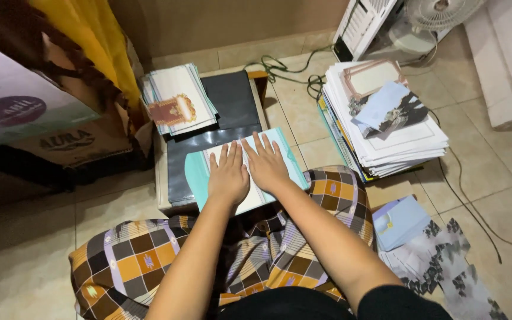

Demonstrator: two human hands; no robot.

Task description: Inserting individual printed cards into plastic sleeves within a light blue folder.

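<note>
Left hand (228, 176) — open, palm down, fingers spread flat on a white sheet (250, 178). Right hand (266, 165) — likewise open and flat, just beside the left, pressing the same sheet. The sheet lies on a pale teal folder (200, 172), itself on a dark plastic sleeve (232, 101) atop a low counter (161, 178), directly in front of the person's checked-cloth lap (137, 261). Stack of bordered cards (176, 98) at the counter's far left. Tall stack of papers (386, 130) on the tiled floor (493, 178) to the right; a light blue envelope (398, 222) nearer the knee.
</note>
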